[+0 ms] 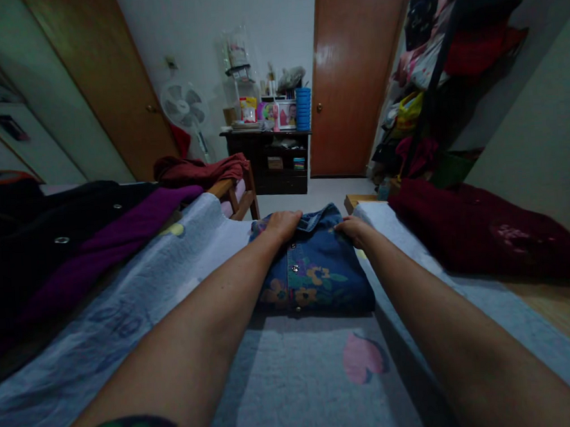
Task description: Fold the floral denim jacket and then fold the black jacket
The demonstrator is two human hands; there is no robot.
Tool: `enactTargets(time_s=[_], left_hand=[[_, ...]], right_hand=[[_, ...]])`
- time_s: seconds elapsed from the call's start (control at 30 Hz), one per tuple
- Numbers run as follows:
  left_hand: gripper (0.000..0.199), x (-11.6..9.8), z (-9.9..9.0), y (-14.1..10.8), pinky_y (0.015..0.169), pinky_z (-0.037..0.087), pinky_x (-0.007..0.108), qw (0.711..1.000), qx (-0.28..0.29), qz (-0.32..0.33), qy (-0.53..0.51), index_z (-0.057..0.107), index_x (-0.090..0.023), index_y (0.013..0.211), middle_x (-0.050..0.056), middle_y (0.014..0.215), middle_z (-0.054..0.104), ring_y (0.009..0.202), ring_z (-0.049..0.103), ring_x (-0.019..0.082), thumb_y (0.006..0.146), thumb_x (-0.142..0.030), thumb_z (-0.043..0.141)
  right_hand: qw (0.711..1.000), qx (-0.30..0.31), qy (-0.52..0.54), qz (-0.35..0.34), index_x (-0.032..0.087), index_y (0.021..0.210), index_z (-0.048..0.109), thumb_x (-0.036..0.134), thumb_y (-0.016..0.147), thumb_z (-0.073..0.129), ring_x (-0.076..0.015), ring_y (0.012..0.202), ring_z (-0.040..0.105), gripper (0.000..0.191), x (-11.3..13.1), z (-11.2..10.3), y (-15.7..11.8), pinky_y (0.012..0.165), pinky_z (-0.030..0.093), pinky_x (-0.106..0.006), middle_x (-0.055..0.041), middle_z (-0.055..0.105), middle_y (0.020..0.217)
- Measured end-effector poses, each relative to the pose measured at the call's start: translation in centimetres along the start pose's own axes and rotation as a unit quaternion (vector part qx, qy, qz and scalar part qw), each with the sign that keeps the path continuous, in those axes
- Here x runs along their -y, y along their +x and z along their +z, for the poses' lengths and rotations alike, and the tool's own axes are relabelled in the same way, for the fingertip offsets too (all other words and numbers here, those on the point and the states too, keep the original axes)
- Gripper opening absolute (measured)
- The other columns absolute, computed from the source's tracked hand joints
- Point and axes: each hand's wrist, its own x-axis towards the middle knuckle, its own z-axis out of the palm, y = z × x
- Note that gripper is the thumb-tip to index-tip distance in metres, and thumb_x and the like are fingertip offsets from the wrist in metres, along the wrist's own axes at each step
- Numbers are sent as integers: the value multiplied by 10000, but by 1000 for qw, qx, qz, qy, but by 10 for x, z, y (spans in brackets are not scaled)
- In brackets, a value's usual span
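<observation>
A folded blue denim garment [325, 282] with a flower print and metal buttons lies on the pale blue sheet [295, 374], its collar at the far edge. My left hand [284, 226] grips it beside the collar on the left, fingers mostly hidden by the back of the hand. At the collar's right side, my right hand [352, 230] pinches the far right edge of the garment between thumb and fingers. Both arms reach forward, one on each side of the garment.
Dark and purple clothing [122, 230] lies at the left, and a folded maroon garment [489, 230] at the right. A reddish cloth [200, 170] hangs over a wooden frame. Beyond stand a white fan [184, 107], a dark cabinet [267, 169] and a brown door [354, 74].
</observation>
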Motion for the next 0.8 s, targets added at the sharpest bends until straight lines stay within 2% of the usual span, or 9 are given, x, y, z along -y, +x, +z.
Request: enactTargets(time_s=[0.2, 0.27, 0.33, 0.4, 0.47, 0.53, 0.6, 0.7, 0.8], left_hand=[[313, 8, -10, 9, 825, 436, 331, 1000, -11, 18, 5, 585, -232, 1177, 105, 1119, 672, 1028, 623, 262, 912, -246, 420], [319, 11, -13, 10, 880, 414, 353, 999, -25, 26, 7, 579, -224, 1195, 109, 1120, 666, 1059, 601, 265, 917, -253, 424], [365, 12, -12, 7, 978, 355, 400, 997, -63, 36, 18, 539, -220, 1262, 113, 1173, 642, 1133, 551, 275, 907, -263, 468], [527, 13, -8, 1, 1079, 234, 463, 992, -120, 27, 35, 432, -226, 1380, 124, 1333, 545, 1251, 448, 298, 868, -264, 550], [740, 14, -5, -7, 1126, 122, 506, 985, -167, -15, 42, 298, -245, 1465, 127, 1488, 377, 1343, 328, 323, 808, -276, 637], [881, 19, -5, -14, 1130, 107, 531, 978, -181, -102, 18, 224, -250, 1490, 138, 1546, 261, 1380, 257, 356, 750, -315, 698], [943, 28, -5, -20, 1100, 197, 550, 961, -171, -216, -36, 219, -218, 1483, 179, 1534, 263, 1369, 273, 400, 705, -371, 728], [954, 47, -4, -30, 999, 367, 529, 918, -112, -350, -147, 253, -161, 1449, 245, 1448, 377, 1291, 403, 434, 675, -457, 725], [960, 61, 2, -38, 950, 437, 469, 894, -43, -364, -259, 217, -81, 1448, 274, 1367, 470, 1225, 503, 400, 707, -470, 688]], right_hand=[[998, -40, -50, -25, 185, 1055, 589, 44, 664, 624, -140, 526, 605, 416, 5, 2, -4, 539, 507, -253, 30, 633, 655], [995, -63, -74, -35, 193, 1126, 570, 59, 676, 606, -160, 636, 642, 471, 7, 2, -6, 607, 521, -267, 0, 666, 765], [989, -99, -103, -40, 184, 1193, 542, 90, 682, 619, -215, 869, 652, 525, 5, 3, -9, 746, 524, -319, -71, 674, 970], [966, -154, -198, -63, 169, 1252, 514, 133, 694, 643, -291, 1129, 552, 574, 2, 7, -16, 919, 460, -414, -150, 589, 1216], [914, -177, -346, -119, 171, 1298, 492, 176, 737, 631, -336, 1280, 413, 578, -1, 16, -26, 1028, 352, -501, -178, 456, 1389], [853, -132, -470, -186, 185, 1321, 483, 235, 807, 577, -330, 1333, 347, 525, -2, 30, -37, 1068, 287, -533, -164, 385, 1460], [822, -43, -519, -231, 207, 1343, 468, 322, 861, 528, -304, 1353, 327, 499, -4, 46, -48, 1088, 258, -531, -135, 363, 1489], [802, 50, -544, -243, 237, 1367, 443, 451, 901, 457, -300, 1354, 327, 513, -12, 66, -59, 1084, 244, -549, -112, 370, 1490], [795, 67, -559, -226, 260, 1329, 481, 503, 928, 378, -309, 1348, 332, 479, -25, 77, -65, 1068, 240, -564, -106, 406, 1460]])
